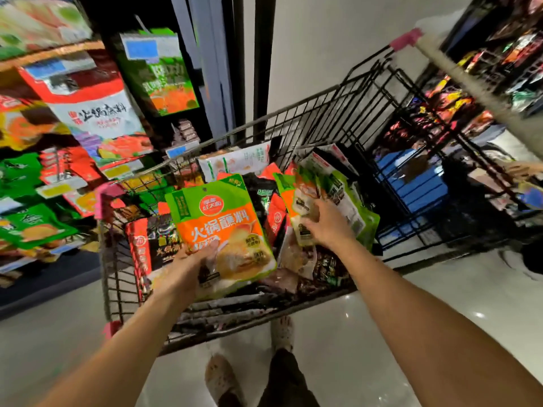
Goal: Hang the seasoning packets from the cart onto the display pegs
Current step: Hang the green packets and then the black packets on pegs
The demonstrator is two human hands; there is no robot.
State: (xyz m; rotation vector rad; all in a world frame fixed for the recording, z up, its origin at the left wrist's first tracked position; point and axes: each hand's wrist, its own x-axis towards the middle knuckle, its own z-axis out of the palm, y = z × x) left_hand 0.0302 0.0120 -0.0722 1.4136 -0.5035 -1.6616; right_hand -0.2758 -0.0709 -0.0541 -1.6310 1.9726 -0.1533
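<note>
Over the cart (293, 113) — picking stock, nothing hung from this handful yet.

Left grip (191, 265) is curled round the lower edge of a green-and-orange packet (226, 227), thumb across its face, holding it upright just above the heap in the basket. Right grip (326, 223) reaches down among the green packets on the far side, fingers closed on a pale packet (302, 207). The step looks like gathering. Next, the lifted packets must swing left to the hung packets (97, 113) on the display — the pegs themselves are too blurred to make out — and each top hole needs threading onto a peg.
</note>
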